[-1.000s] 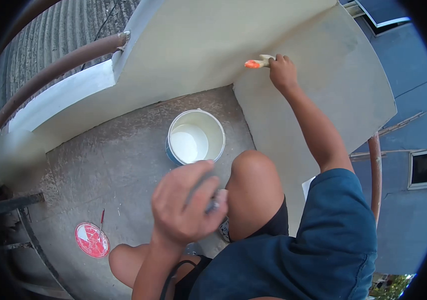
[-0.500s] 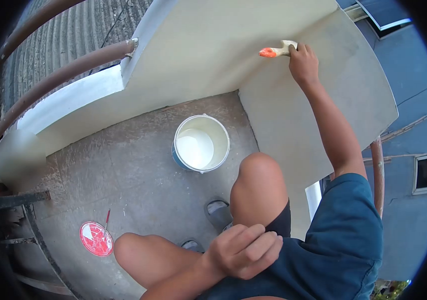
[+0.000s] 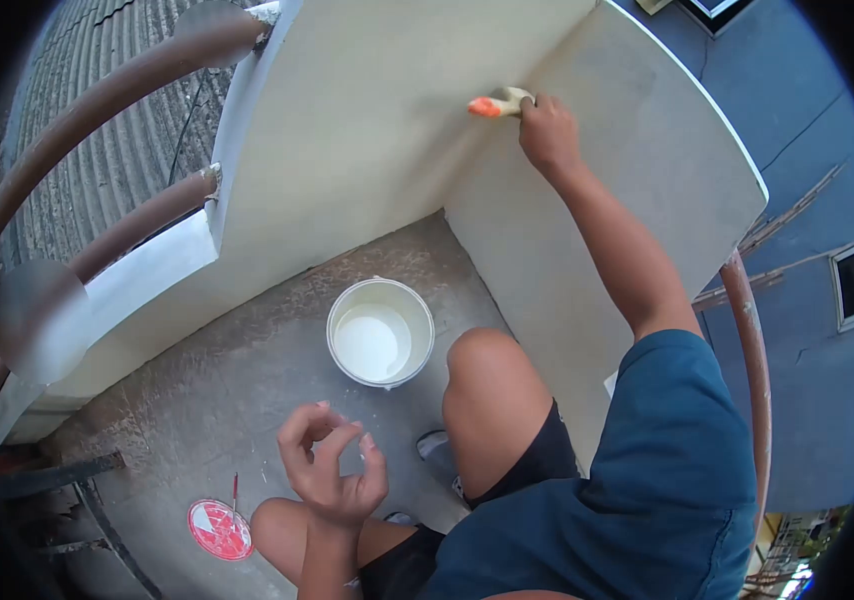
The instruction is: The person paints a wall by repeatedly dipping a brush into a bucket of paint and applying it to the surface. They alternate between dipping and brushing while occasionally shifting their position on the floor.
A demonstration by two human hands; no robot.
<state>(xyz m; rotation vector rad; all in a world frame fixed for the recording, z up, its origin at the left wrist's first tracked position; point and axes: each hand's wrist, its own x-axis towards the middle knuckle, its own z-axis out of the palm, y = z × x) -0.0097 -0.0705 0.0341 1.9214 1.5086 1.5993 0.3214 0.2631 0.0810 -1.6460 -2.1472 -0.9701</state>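
My right hand (image 3: pixel 549 130) is closed round the handle of a paintbrush (image 3: pixel 503 102) with an orange tip. It reaches up to the corner where two pale walls meet; the brush head is mostly hidden behind the hand. Over my knee hovers my left hand (image 3: pixel 332 462), its fingers loosely curled and apart, with nothing in them. Between that hand and the wall stands a white bucket (image 3: pixel 330 330) with white paint (image 3: pixel 373 343) inside.
A red-and-white lid (image 3: pixel 209 540) lies on the concrete floor (image 3: pixel 217 410), with a thin red stick (image 3: pixel 236 492) on it. Brown pipe railings (image 3: pixel 97 100) run beside the corrugated roof at left. A dark metal frame (image 3: pixel 57 478) stands at lower left.
My left hand has moved left from my lap, turned upward and loosened its fingers. My right hand still holds the paintbrush near the corner. The whole view has shifted.
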